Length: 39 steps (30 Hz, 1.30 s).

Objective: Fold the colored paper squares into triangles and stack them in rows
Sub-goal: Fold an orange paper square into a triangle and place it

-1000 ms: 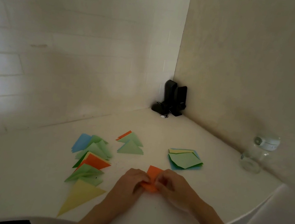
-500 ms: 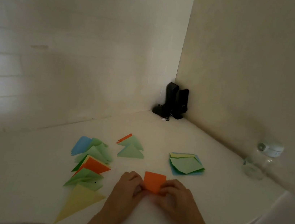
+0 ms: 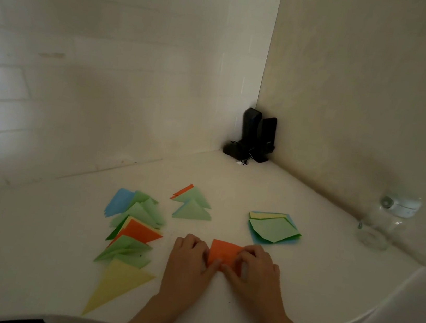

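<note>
Orange paper [image 3: 223, 253] between left hand [image 3: 188, 263] and right hand [image 3: 253, 274], fingers pinching it.

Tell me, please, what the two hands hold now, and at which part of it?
Both hands hold the orange paper on the table: the left hand at its left edge, the right hand at its right and near edge. The exact finger grip cannot be told.

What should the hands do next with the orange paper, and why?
Probably press the crease flat. The orange paper lies on the table between both hands, the left hand and right hand holding its near edge with curled fingers. It looks folded but not yet a triangle like the green triangles behind it, so firming this fold likely comes first.
</note>
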{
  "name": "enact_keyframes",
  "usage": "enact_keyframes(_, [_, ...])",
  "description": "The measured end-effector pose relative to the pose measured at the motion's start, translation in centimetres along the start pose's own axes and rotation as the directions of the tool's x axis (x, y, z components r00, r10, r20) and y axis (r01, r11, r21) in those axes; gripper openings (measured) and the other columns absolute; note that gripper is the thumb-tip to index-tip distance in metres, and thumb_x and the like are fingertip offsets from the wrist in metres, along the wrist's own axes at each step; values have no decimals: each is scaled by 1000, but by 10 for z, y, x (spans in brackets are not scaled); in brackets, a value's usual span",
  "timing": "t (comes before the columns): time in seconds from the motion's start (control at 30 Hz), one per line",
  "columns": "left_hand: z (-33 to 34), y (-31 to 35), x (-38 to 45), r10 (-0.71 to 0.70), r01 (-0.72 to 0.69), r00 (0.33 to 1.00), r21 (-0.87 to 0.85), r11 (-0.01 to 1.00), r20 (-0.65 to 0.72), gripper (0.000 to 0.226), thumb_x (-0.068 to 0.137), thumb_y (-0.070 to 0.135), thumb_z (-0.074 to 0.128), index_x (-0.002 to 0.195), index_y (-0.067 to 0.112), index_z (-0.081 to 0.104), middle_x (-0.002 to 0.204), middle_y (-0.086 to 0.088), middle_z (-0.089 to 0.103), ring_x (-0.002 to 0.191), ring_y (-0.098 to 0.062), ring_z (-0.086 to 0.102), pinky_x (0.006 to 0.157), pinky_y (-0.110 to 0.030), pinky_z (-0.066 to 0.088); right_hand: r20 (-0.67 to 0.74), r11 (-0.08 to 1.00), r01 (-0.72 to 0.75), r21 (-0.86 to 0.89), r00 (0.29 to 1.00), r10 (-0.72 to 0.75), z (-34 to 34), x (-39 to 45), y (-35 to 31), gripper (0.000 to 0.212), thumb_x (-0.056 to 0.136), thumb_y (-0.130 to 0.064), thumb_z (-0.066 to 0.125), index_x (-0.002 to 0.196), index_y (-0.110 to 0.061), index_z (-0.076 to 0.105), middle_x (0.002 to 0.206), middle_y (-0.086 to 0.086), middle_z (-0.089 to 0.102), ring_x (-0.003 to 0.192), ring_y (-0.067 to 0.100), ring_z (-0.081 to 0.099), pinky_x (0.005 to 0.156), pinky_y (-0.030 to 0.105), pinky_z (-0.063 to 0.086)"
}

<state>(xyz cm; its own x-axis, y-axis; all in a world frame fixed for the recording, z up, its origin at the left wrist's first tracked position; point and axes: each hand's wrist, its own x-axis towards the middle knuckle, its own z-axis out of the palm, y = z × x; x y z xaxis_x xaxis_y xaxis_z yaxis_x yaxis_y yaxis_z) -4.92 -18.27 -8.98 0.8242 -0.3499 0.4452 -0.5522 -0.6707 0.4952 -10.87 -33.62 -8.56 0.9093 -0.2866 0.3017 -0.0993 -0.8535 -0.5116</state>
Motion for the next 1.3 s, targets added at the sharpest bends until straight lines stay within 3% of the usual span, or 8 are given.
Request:
enact_keyframes(0.23, [-4, 0, 6, -114, 121, 992, -152, 981, 56, 28, 71, 28, 73, 82, 23, 47, 80, 12, 47, 79, -11, 42, 65, -17, 31, 182, 985, -94, 142, 981, 67, -13, 10, -1, 48, 70, -47, 72, 106, -45, 40, 111, -13, 39, 95, 2, 48, 87, 30, 38])
enact_keyframes(0.47, [-3, -6, 7, -48, 63, 994, -152, 986, 101, 12, 78, 16, 68, 79, 26, 62, 83, 8, 49, 81, -13, 45, 71, -12, 29, 285, 977, -102, 185, 957, 46, -27, 10, -3, 55, 67, -40, 71, 119, -32, 55, 119, -9, 47, 104, 9, 52, 96, 37, 43])
enact_keyframes(0.6, [-5, 1, 7, 94, -96, 995, 72, 993, 36, 17, 77, 4, 66, 77, 21, 66, 79, 2, 53, 74, -16, 43, 63, -23, 38, 299, 966, -163, 199, 949, 99, -33, 9, -7, 39, 78, -19, 69, 115, -23, 63, 105, -9, 51, 104, 12, 55, 87, 10, 39])
enact_keyframes(0.7, [-8, 14, 1, 203, -196, 979, 259, 946, -2, 19, 81, 31, 54, 68, 25, 65, 71, 6, 53, 67, -14, 45, 53, -26, 40, 237, 969, -139, 206, 967, 89, -41, 6, -7, 30, 84, -5, 58, 109, -18, 67, 94, -7, 56, 81, -2, 55, 72, -3, 34])
enact_keyframes(0.9, [-7, 28, -14, 218, -224, 974, 348, 911, 56, 36, 71, 62, 49, 76, 30, 64, 82, 12, 60, 73, -14, 55, 63, -32, 44, 235, 970, -92, 225, 971, 37, -54, -3, -18, 24, 80, -14, 61, 97, -27, 73, 76, -18, 63, 63, -10, 54, 65, -1, 37])
enact_keyframes(1.03, [-5, 22, -17, 226, -217, 974, 293, 931, 2, 24, 80, 44, 45, 90, 35, 64, 94, 19, 63, 79, -10, 55, 73, -30, 35, 232, 964, -39, 264, 972, -24, -53, -1, -21, 42, 62, -47, 54, 97, -32, 71, 77, -23, 63, 73, -6, 60, 73, 7, 42])
enact_keyframes(1.17, [-11, 10, -13, 220, -211, 976, 238, 948, -9, 17, 78, 31, 55, 88, 39, 67, 95, 23, 67, 81, -7, 57, 71, -27, 24, 295, 998, 63, 22, 953, -67, -42, 5, -8, 59, 61, -67, 41, 109, -40, 64, 93, -13, 52, 84, 2, 52, 78, 17, 41])
enact_keyframes(1.3, [-21, 2, -8, 133, -132, 991, 131, 983, 3, 8, 74, 26, 67, 74, 34, 67, 84, 21, 67, 80, -9, 54, 69, -25, 28, 209, 998, 47, 39, 976, -54, -32, 3, -4, 27, 78, -54, 60, 99, -40, 69, 86, -15, 46, 80, 3, 49, 78, 23, 43])
